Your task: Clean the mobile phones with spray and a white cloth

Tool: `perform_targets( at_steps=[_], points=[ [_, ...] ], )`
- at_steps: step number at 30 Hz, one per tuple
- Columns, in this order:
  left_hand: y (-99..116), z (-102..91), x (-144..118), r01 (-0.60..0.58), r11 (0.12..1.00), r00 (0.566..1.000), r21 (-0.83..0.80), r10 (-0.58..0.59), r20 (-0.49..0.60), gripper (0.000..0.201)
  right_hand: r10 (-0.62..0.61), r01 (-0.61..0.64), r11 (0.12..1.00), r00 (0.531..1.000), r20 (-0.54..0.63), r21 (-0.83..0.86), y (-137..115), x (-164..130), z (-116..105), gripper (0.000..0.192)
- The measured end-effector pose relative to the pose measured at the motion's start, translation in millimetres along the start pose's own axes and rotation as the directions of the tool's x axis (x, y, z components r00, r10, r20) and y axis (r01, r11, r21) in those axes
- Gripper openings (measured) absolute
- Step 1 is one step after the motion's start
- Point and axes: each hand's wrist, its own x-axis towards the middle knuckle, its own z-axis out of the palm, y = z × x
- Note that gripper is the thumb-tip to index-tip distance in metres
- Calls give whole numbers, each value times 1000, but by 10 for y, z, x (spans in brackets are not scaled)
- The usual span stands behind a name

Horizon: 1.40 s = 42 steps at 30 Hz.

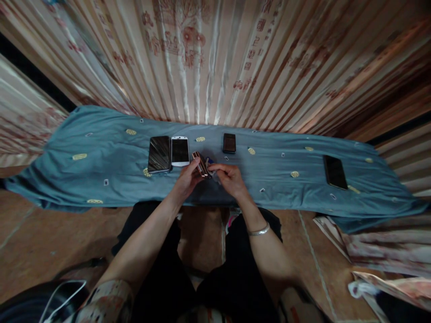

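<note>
Over the middle of the cloth-covered surface, my left hand (189,176) grips a phone (201,165) with rose-gold edges, tilted nearly edge-on. It looks thick, and I cannot tell if it is one piece or a stack. Close beside it, my right hand (229,177) pinches a crumpled greyish cloth (212,172) with a bit of dark blue, against or near the phone's right side. Left of my hands lie a white phone (180,151) and a larger black phone (159,154), side by side with screens up. A small dark case-like thing (229,143) sits behind my right hand.
Far to the right lies another black phone (335,172). A blue-green cloth (276,175) with yellow pineapple prints covers the long surface. Pleated curtains (215,63) hang right behind it. At the lower left, a white cable (65,285) lies over a dark round object.
</note>
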Motion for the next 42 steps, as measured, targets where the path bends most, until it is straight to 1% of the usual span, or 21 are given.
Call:
perform_targets(
  at_steps=[5,8,10,14,21,24,27,30,34,37,42],
  points=[
    [-6,-5,1,10,1000,1000,-9,-10,17,26,18,-17,997,1000,7,-76,-6,25,-12,37],
    [-19,-15,17,7,1000,1000,-18,-7,23,26,10,-8,991,1000,15,-130,-11,28,-22,37],
    [-25,-19,24,13,1000,1000,-19,-13,19,26,0,2,990,1000,16,-138,-9,24,-25,38],
    [-31,-11,23,8,1000,1000,-18,-8,6,26,-1,2,995,1000,10,-98,1,10,-24,38],
    [-26,-6,4,8,1000,1000,-1,-8,2,25,36,-36,999,999,16,23,0,1,-25,37],
    [-19,-5,-4,-2,1000,1000,-12,2,3,24,28,-28,999,999,17,37,-6,6,-18,36],
    [-15,-6,-4,12,1000,1000,-17,-12,11,25,20,-20,1000,1000,10,-4,-16,9,-10,37],
    [-7,-9,3,23,1000,1000,-20,-23,9,25,24,-24,996,1000,-1,-81,-35,10,-9,38],
    [11,-4,6,24,999,1000,-27,-24,3,23,25,-23,990,1000,7,-141,-52,12,-17,39],
    [20,10,1,21,999,1000,-28,-21,5,24,24,-23,993,1000,7,-113,-40,7,-19,38],
    [20,19,1,-5,1000,1000,-23,5,-12,25,20,-21,999,1000,13,41,-18,-8,-19,36]
  ],
)
